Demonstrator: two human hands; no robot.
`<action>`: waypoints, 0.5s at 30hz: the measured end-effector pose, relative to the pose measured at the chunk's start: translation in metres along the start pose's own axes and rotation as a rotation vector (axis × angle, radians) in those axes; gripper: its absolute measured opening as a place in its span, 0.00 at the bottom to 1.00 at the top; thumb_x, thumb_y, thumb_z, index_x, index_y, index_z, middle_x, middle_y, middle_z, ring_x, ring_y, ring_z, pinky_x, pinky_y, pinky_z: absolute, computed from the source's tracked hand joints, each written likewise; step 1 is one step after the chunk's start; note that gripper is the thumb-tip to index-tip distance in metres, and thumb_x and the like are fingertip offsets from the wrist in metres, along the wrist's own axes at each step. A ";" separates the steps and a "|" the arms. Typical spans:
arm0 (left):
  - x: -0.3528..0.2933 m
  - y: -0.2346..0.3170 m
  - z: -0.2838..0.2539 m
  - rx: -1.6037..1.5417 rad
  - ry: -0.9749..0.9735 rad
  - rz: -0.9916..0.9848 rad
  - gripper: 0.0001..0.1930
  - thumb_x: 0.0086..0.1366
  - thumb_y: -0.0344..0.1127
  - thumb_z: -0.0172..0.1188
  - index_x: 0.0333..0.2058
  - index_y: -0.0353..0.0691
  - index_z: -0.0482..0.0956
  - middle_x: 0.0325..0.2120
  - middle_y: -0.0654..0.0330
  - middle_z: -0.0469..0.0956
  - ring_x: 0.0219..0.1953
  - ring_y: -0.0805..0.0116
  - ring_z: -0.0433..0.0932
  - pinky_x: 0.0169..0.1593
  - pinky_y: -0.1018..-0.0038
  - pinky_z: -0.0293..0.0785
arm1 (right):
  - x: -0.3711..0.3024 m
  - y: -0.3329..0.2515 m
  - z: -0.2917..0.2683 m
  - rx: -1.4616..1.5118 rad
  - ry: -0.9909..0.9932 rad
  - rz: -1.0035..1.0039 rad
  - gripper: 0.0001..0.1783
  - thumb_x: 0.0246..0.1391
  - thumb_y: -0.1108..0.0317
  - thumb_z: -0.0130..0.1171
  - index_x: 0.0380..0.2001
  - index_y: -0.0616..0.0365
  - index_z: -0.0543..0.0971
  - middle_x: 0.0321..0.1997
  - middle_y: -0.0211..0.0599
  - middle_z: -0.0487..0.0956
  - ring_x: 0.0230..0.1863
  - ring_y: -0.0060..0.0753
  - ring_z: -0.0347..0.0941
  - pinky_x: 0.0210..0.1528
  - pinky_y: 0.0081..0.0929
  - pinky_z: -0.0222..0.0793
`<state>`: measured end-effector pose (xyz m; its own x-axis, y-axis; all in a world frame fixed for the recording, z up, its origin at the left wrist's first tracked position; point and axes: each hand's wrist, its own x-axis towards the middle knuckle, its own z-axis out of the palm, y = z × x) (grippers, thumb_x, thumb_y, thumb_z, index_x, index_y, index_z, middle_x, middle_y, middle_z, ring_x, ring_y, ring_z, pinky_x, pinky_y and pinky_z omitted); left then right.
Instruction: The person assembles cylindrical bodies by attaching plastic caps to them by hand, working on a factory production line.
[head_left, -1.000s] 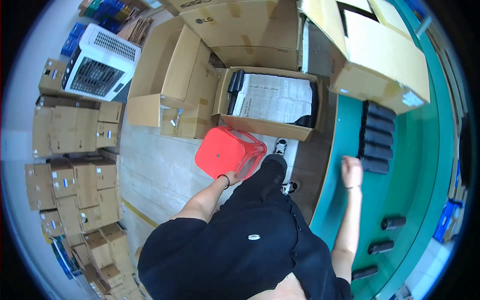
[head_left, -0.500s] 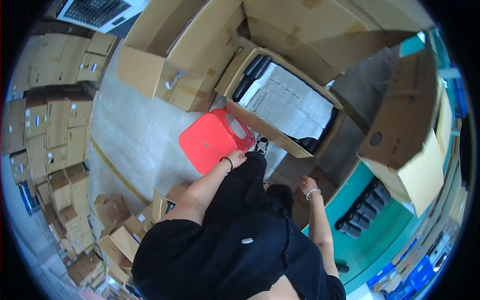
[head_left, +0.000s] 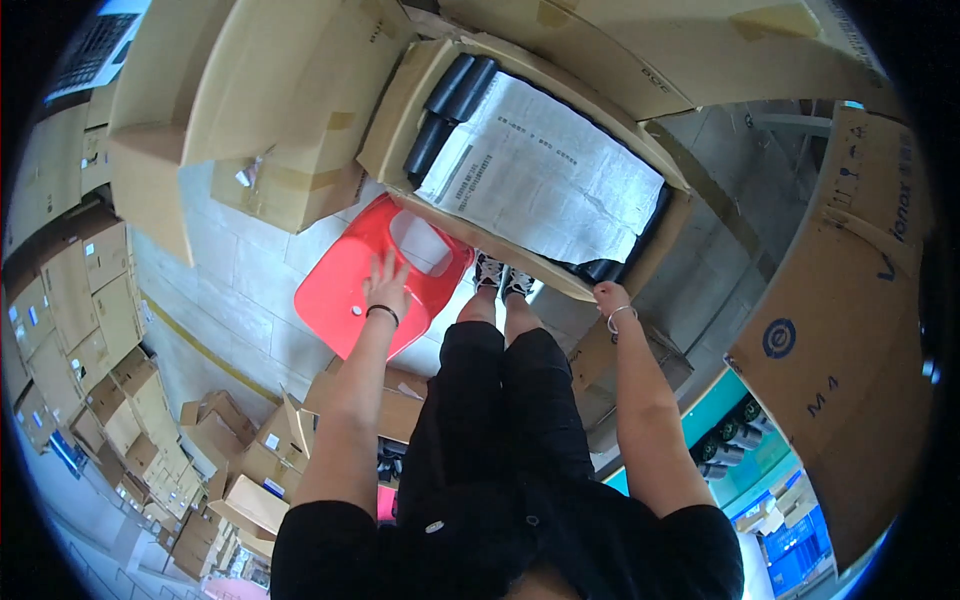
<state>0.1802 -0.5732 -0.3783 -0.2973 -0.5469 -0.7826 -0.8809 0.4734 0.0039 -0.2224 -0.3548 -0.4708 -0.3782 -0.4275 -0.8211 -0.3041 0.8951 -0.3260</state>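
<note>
Well, the person's left hand [head_left: 387,288] is over the right-hand side of the red stool [head_left: 335,295], its fingers spread; I cannot tell whether they touch the plastic. The right hand [head_left: 611,298] is at the near right corner of the open cardboard box [head_left: 500,246], its fingers bent against the rim, but I cannot tell whether they pinch the cardboard. The stool stands on the pale floor [head_left: 235,245], just beside the box's near left corner. The patterned shoes [head_left: 488,270] are just in front of the box's near edge.

Inside the box, a silvery printed sheet [head_left: 545,165] covers most of the middle, wrinkled toward the right end. Several black rolls [head_left: 468,95] lie along the left edge, and more black material shows by the near right corner.

To the right, a large brown carton [head_left: 840,330] partly hides a green table [head_left: 725,395] carrying a row of dark rolls [head_left: 735,437]. Left of the box is a tall open carton [head_left: 285,100]. Farther off, stacked cartons [head_left: 60,310] line the left side, and part of a white vented machine [head_left: 95,50] shows above them.
</note>
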 end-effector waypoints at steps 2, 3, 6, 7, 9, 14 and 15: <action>0.011 0.005 -0.019 -0.105 0.087 -0.326 0.37 0.51 0.49 0.57 0.59 0.63 0.50 0.62 0.55 0.33 0.61 0.41 0.40 0.57 0.52 0.53 | 0.039 0.025 -0.003 -0.186 0.052 -0.108 0.13 0.47 0.66 0.53 0.36 0.59 0.75 0.23 0.33 0.76 0.21 0.26 0.70 0.20 0.23 0.65; 0.019 -0.004 -0.011 -0.096 0.077 -0.327 0.37 0.51 0.49 0.57 0.59 0.63 0.50 0.62 0.55 0.33 0.61 0.41 0.40 0.57 0.52 0.53 | 0.059 0.034 -0.002 -0.122 0.076 -0.053 0.15 0.46 0.66 0.54 0.38 0.59 0.74 0.23 0.34 0.75 0.20 0.26 0.70 0.19 0.23 0.65; 0.010 -0.083 0.043 -0.126 0.409 -0.460 0.37 0.54 0.60 0.50 0.60 0.69 0.41 0.61 0.49 0.28 0.59 0.35 0.43 0.52 0.51 0.63 | 0.111 0.027 0.025 0.101 0.066 0.031 0.25 0.44 0.67 0.56 0.48 0.59 0.67 0.25 0.37 0.74 0.18 0.26 0.68 0.15 0.23 0.62; 0.032 -0.054 0.037 -0.166 0.412 -0.414 0.37 0.54 0.60 0.50 0.60 0.69 0.41 0.61 0.49 0.28 0.59 0.35 0.43 0.52 0.51 0.63 | 0.145 0.089 -0.010 -0.025 0.230 0.041 0.26 0.43 0.69 0.56 0.49 0.58 0.65 0.24 0.36 0.73 0.16 0.26 0.67 0.12 0.23 0.61; 0.049 -0.011 0.021 -0.338 0.111 -0.450 0.39 0.53 0.59 0.51 0.60 0.66 0.42 0.61 0.47 0.27 0.58 0.32 0.46 0.50 0.52 0.65 | 0.178 0.149 -0.064 0.035 0.416 0.086 0.25 0.42 0.72 0.55 0.47 0.56 0.65 0.22 0.38 0.71 0.12 0.27 0.64 0.08 0.24 0.57; -0.031 -0.030 0.080 -0.237 0.137 -0.600 0.43 0.51 0.54 0.55 0.60 0.59 0.40 0.60 0.43 0.26 0.56 0.33 0.52 0.51 0.54 0.66 | 0.176 0.003 -0.029 0.662 0.385 0.344 0.39 0.35 0.73 0.60 0.53 0.58 0.56 0.34 0.41 0.70 0.23 0.28 0.68 0.18 0.21 0.64; -0.038 -0.026 0.090 -0.233 0.139 -0.598 0.43 0.51 0.54 0.55 0.60 0.59 0.40 0.60 0.43 0.26 0.56 0.33 0.52 0.51 0.54 0.66 | 0.177 -0.003 -0.035 0.719 0.351 0.379 0.39 0.34 0.72 0.61 0.53 0.60 0.55 0.36 0.41 0.70 0.26 0.28 0.69 0.21 0.20 0.66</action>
<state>0.2477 -0.5025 -0.4052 0.2376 -0.7610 -0.6037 -0.9611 -0.0940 -0.2598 -0.3188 -0.4380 -0.5989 -0.6241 0.0057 -0.7813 0.4749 0.7969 -0.3735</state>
